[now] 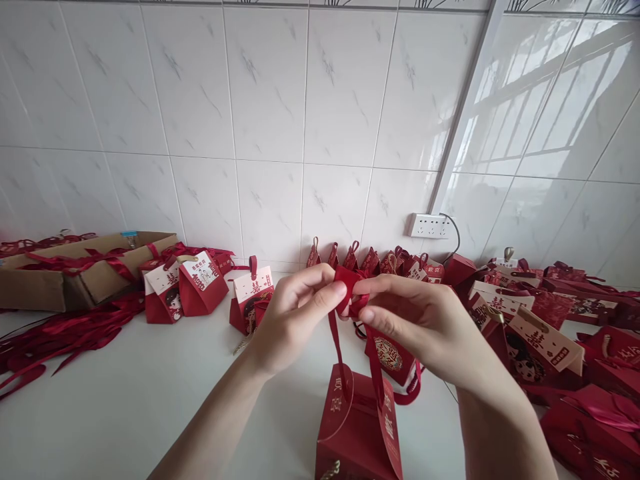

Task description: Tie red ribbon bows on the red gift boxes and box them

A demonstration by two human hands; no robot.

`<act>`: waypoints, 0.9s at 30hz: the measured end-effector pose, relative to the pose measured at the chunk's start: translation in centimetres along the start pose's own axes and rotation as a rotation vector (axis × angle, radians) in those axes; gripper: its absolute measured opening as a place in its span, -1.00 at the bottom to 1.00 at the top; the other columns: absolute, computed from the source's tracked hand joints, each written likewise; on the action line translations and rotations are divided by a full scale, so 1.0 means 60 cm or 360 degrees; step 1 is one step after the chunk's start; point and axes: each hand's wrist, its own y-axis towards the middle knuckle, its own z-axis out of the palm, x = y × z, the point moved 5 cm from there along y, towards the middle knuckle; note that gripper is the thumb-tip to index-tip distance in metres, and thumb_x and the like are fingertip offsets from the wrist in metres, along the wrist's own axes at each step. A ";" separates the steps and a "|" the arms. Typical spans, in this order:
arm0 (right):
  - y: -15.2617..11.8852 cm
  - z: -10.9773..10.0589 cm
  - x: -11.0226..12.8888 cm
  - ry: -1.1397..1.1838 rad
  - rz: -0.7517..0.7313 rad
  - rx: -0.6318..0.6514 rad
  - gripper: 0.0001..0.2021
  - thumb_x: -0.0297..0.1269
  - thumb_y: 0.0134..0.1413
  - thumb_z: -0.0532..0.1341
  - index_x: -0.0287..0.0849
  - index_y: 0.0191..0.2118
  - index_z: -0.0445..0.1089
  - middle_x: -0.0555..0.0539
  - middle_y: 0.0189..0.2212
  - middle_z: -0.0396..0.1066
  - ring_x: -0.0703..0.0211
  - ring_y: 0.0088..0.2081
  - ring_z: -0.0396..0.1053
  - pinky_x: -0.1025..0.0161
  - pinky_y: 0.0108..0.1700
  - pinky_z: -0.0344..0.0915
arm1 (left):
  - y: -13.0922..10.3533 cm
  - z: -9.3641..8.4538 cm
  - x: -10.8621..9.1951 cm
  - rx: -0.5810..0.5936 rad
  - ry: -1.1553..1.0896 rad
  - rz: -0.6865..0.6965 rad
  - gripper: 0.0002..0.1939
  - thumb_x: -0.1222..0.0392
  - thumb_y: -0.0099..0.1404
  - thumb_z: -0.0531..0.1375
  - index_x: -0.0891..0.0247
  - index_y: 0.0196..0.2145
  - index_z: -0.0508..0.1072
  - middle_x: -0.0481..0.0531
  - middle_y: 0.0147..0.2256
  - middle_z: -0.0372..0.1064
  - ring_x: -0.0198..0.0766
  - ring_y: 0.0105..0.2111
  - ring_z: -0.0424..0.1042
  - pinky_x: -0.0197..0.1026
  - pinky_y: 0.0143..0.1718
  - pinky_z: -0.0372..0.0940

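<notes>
Above the table, my left hand point(305, 310) pinches a dark red ribbon point(345, 288) between thumb and fingers. My right hand point(410, 313) grips the same ribbon close by, thumb and forefinger nearly meeting the left fingertips. Two strands of it run down to a red gift box point(350, 427) with pale Chinese characters on its flaps, below my hands. How the ribbon is looped between the fingers is partly hidden. Behind my right hand stands another red box point(391, 357) with a round gold pattern.
Several red and white boxes point(530, 343) crowd the right side. More boxes point(203, 283) stand at left, beside a cardboard carton point(80, 293) holding ribbons. Loose ribbons point(65, 337) lie before it. A power strip point(429, 227) is mounted on the tiled wall point(270, 100).
</notes>
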 end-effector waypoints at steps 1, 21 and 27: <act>0.003 0.000 -0.002 0.0060 -0.0004 -0.0006 -0.87 -0.27 0.07 0.27 -0.11 -0.23 0.49 -0.03 -0.37 0.51 0.18 -0.33 0.47 0.27 -0.29 0.45 | 0.000 0.002 -0.001 0.0022 -0.0025 0.0014 -0.78 0.07 0.27 0.15 0.25 -0.46 0.37 -0.05 -0.48 0.21 -0.32 -0.43 0.24 -0.22 -0.40 0.16; -0.032 -0.063 -0.024 -0.0063 0.0348 -0.0746 -0.79 -0.24 -0.02 0.24 -0.18 -0.23 0.36 0.07 -0.56 0.28 0.40 -0.62 0.10 0.39 -0.61 0.05 | 0.013 -0.014 0.043 -0.0489 -0.0184 -0.0031 -0.79 0.06 0.17 0.26 0.28 -0.41 0.51 0.01 -0.41 0.46 -0.34 -0.39 0.40 -0.22 -0.23 0.33; -0.161 -0.101 -0.083 -0.0002 0.0658 -0.1144 -0.76 -0.18 -0.13 0.31 -0.18 -0.33 0.36 0.06 -0.61 0.27 0.31 -0.56 0.18 0.35 -0.53 0.11 | -0.064 -0.071 0.115 -0.1110 -0.0530 -0.0219 -0.79 0.18 -0.05 0.39 0.33 -0.51 0.46 -0.06 -0.49 0.42 -0.43 -0.48 0.40 -0.28 -0.26 0.36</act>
